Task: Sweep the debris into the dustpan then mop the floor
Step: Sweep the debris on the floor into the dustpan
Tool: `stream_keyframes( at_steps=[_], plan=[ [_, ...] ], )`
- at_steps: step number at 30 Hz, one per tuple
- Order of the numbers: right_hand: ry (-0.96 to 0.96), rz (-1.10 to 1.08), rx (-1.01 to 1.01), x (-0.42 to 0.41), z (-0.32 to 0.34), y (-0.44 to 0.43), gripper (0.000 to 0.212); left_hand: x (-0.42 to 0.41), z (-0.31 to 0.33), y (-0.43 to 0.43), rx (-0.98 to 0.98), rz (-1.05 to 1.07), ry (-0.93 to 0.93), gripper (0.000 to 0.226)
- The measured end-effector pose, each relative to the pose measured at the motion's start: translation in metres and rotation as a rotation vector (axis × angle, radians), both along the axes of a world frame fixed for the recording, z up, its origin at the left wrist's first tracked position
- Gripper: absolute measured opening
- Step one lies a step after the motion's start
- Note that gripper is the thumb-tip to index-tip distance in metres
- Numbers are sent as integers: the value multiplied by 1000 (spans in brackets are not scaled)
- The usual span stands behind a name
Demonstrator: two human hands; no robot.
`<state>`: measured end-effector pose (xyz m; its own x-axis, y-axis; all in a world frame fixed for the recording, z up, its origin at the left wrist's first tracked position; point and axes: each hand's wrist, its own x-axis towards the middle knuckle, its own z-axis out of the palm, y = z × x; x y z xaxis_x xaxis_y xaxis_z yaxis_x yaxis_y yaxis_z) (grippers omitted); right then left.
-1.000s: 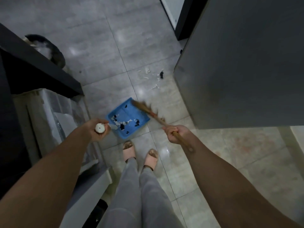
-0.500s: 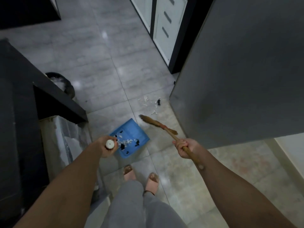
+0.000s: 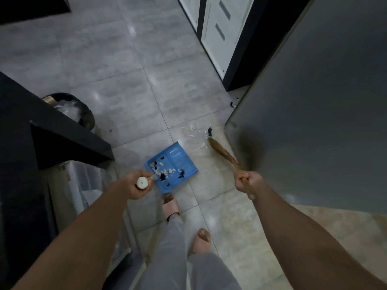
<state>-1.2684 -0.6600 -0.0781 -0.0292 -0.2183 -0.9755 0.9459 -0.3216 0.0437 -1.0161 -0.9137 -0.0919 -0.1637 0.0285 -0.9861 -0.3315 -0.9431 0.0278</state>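
A blue dustpan (image 3: 178, 159) lies on the tiled floor in front of my feet, holding black and white scraps. My left hand (image 3: 137, 186) grips its upright white-capped handle (image 3: 142, 182). My right hand (image 3: 247, 181) is closed around the wooden handle of a small brown broom (image 3: 219, 150). The broom's bristles rest on the floor to the right of the pan, beside the grey fridge. Loose debris (image 3: 196, 132), white flakes and a black piece, lies just beyond the bristles. More dark scraps (image 3: 232, 104) sit farther back at the fridge's corner.
A large grey fridge (image 3: 314, 101) fills the right side. A dark counter (image 3: 52, 130) juts in from the left, with a black bin (image 3: 83, 114) behind it. A white door in a dark frame (image 3: 224, 32) stands at the top. My sandalled feet (image 3: 170, 204) stand behind the pan.
The broom has swung from over the dustpan out to the right and forward, toward the loose debris by the fridge. The view has tilted up. The dustpan stays where it was.
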Motion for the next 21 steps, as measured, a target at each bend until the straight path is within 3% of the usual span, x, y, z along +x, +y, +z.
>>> stream_keyframes(
  at_steps=[4,7,11,16,21],
  plan=[
    [-79,127,-10,4,-15,-36,36,-19,-14,-27,14,4,-9,15],
    [-114,216,-9,3,-7,-48,25,-28,-18,-42,-13,-16,-42,10],
    [-157,310,-24,-16,15,-42,40,-31,-11,-57,-8,18,-23,15],
    [-87,201,-40,-28,28,-35,42,-34,3,-73,-20,38,-1,20],
    [13,8,-13,-41,16,-59,30,-37,3,-98,-1,43,22,20]
  ],
)
